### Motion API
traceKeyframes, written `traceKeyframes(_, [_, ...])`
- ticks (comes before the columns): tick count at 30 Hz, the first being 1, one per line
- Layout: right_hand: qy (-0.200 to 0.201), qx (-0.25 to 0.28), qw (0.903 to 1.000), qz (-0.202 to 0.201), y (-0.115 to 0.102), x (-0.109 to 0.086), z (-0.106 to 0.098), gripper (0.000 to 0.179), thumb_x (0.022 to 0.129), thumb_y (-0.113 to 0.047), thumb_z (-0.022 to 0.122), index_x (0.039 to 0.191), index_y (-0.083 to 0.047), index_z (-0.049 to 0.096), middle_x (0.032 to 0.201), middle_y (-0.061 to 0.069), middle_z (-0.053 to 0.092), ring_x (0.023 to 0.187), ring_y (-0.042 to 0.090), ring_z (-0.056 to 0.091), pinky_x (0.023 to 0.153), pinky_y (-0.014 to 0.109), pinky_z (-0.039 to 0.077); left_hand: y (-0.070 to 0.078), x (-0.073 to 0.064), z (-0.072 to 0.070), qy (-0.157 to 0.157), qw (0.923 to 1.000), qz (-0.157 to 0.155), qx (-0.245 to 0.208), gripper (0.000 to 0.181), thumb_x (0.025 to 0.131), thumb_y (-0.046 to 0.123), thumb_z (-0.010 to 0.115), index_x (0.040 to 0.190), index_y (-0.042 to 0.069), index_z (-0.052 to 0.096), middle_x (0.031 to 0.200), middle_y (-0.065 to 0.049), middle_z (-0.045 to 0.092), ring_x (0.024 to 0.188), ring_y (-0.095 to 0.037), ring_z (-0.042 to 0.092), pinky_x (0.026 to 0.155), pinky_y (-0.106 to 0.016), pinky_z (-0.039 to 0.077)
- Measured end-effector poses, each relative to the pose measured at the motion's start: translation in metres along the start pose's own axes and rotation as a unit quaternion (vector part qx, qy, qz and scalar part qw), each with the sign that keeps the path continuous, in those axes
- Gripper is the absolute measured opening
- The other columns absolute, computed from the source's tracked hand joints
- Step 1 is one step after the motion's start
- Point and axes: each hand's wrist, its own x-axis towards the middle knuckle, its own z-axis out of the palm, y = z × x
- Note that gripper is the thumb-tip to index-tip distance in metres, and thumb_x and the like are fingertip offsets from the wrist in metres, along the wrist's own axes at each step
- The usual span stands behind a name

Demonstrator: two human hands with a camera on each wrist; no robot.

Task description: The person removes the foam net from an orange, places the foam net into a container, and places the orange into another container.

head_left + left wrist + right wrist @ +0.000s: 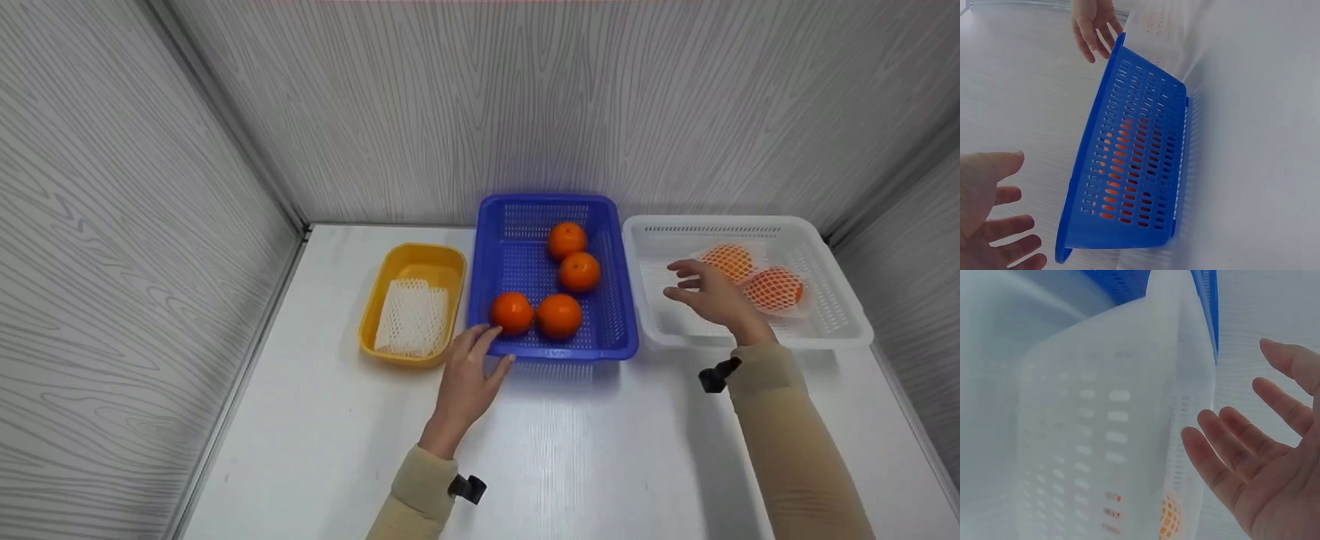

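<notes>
Left hand [466,379] and right hand [714,296] grip nothing; 4 bare oranges [559,316] toward the counter's [555,442] back edge seem firm, perhaps slick; we'd cup their sides.

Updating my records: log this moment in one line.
left grip: empty; right grip: empty; blue basket: four bare oranges; white basket: two netted oranges

Setting: a booth-like workstation, lab or recording bay; which, cannot tell. Landmark: blue basket [600,354]. Pale wood-grain walls enclose it: left panel [112,262], back panel [375,112] behind, right panel [919,225]. Dark corner trim [226,112] left of and behind the basket. Beneath it, plain white worktop [555,450]. Black wrist unit [468,489] in front of it, consistent with instrumented work.
</notes>
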Motion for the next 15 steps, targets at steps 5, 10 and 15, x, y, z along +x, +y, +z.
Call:
traceKeyframes(5, [-0.006,-0.018,0.9988,0.045,0.013,-0.002,-0.011,0.057,0.096,-0.029,0.065,0.139,0.002,0.045,0.137,0.031,0.044,0.126,0.049,0.044,0.101,0.061,0.038,0.010,-0.002,0.005,-0.011,0.9996,0.021,-0.018,0.044,0.092,0.026,0.071,0.129,0.004,0.061,0.131,-0.014,0.055,0.125,-0.028,0.048,0.106,-0.041,0.040])
traceKeyframes(10, [-0.009,-0.021,0.9964,0.081,0.027,-0.006,-0.025,0.063,0.097,-0.030,0.063,0.145,0.003,0.038,0.141,0.032,0.040,0.128,0.049,0.040,0.101,0.063,0.036,0.020,-0.003,0.012,-0.023,0.9984,0.045,-0.024,0.044,0.092,0.026,0.071,0.129,0.004,0.062,0.131,-0.013,0.055,0.125,-0.027,0.050,0.105,-0.040,0.041])
traceKeyframes(15, [-0.010,-0.031,0.9919,0.123,0.044,-0.011,-0.037,0.074,0.098,-0.037,0.060,0.150,0.003,0.027,0.147,0.034,0.030,0.131,0.051,0.032,0.101,0.065,0.033,0.030,-0.005,0.019,-0.041,0.9968,0.061,-0.029,0.044,0.093,0.029,0.069,0.130,0.006,0.061,0.129,-0.011,0.056,0.123,-0.024,0.052,0.105,-0.036,0.041])
